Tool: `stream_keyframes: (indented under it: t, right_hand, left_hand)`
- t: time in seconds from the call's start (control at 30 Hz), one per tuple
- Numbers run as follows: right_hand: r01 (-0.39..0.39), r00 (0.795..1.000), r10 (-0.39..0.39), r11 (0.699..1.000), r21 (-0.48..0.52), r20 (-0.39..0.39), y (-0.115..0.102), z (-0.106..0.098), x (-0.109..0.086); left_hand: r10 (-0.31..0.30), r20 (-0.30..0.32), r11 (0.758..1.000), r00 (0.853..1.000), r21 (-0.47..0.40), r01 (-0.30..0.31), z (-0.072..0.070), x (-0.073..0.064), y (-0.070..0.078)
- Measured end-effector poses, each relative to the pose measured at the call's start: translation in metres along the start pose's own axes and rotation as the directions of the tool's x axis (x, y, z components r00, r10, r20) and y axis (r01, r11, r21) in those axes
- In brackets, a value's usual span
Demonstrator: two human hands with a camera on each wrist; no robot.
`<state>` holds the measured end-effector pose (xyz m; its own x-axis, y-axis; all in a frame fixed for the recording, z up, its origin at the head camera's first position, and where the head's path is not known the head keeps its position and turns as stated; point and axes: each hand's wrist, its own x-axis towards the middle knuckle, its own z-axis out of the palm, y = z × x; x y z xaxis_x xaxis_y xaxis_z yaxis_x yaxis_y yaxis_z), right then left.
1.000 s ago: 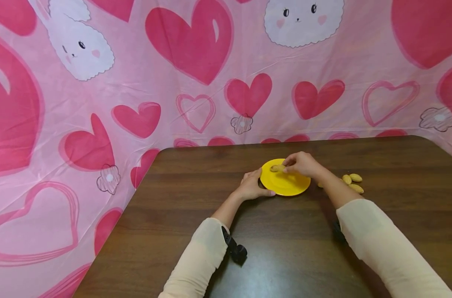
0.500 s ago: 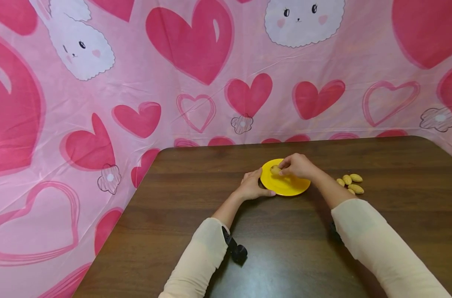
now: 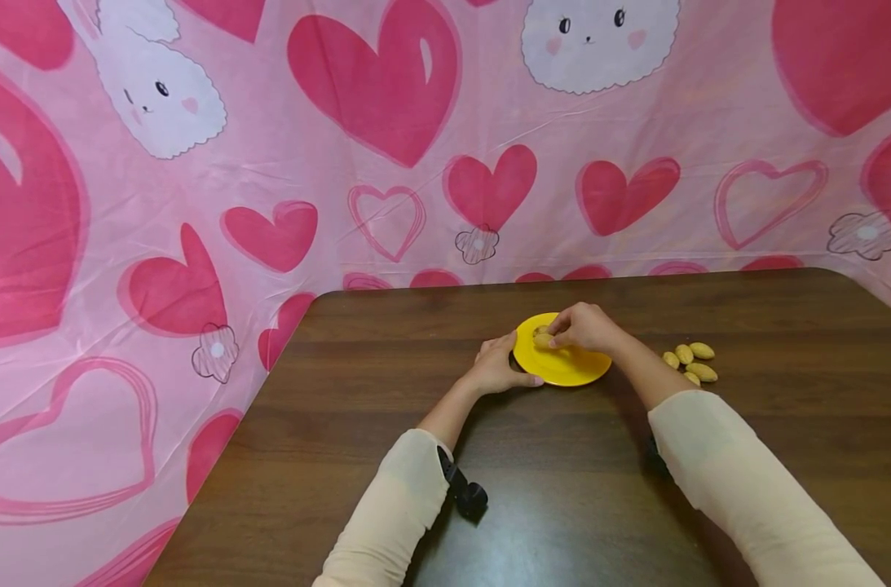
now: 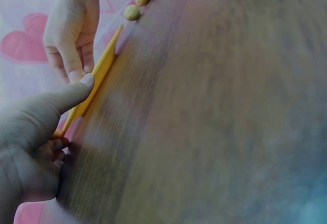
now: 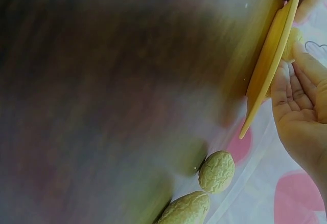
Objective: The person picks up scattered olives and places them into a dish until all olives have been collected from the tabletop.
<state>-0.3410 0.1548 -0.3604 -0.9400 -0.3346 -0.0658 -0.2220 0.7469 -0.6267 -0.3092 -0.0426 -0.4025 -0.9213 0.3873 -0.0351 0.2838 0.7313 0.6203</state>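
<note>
A yellow plate (image 3: 570,371) lies on the table. My left hand (image 3: 495,367) grips its left rim; in the left wrist view the thumb (image 4: 76,92) presses on top and the fingers curl below. Over the plate, my right hand (image 3: 590,328) pinches a small yellow, wrinkled, potato-like oval (image 3: 543,341) at the plate's far left part. A second yellow piece (image 3: 540,329) shows just behind it, partly hidden. Fingers of the right hand cover part of the held piece. In the right wrist view the yellow oval (image 5: 292,45) sits between the fingertips, above the plate (image 5: 273,50).
Several more wrinkled yellow ovals (image 3: 684,354) lie on the brown wooden table (image 3: 562,473), right of the plate. Some sit partly behind the right forearm. A pink cloth with hearts (image 3: 401,106) hangs behind the table and along its left side.
My right hand has shifted slightly left and down over the plate with the yellow oval, uncovering more pieces at right. The left hand and plate have stayed put.
</note>
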Motion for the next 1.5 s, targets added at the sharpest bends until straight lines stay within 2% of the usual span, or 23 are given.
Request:
stream_keyframes:
  t: [0.67,0.87,1.03,1.5]
  right_hand:
    - [-0.011,1.0,0.011,0.999,-0.044,0.013,0.0,0.002,0.003]
    - [0.013,1.0,-0.011,0.998,-0.069,0.021,0.002,0.002,0.003]
    - [0.016,1.0,-0.015,0.999,-0.05,0.018,0.002,0.0,0.0]
    - [0.002,0.999,-0.002,1.0,0.01,-0.047,0.0,-0.029,-0.007]
  left_hand:
    - [-0.002,0.0,1.0,1.0,0.001,0.002,0.0,0.0,-0.001]
    - [-0.002,-0.002,1.0,1.0,-0.001,0.002,0.0,-0.001,0.0]
    - [0.004,-0.004,1.0,1.0,0.002,-0.004,0.0,-0.001,0.001]
    - [-0.01,-0.005,1.0,1.0,0.003,0.01,0.0,0.0,0.0]
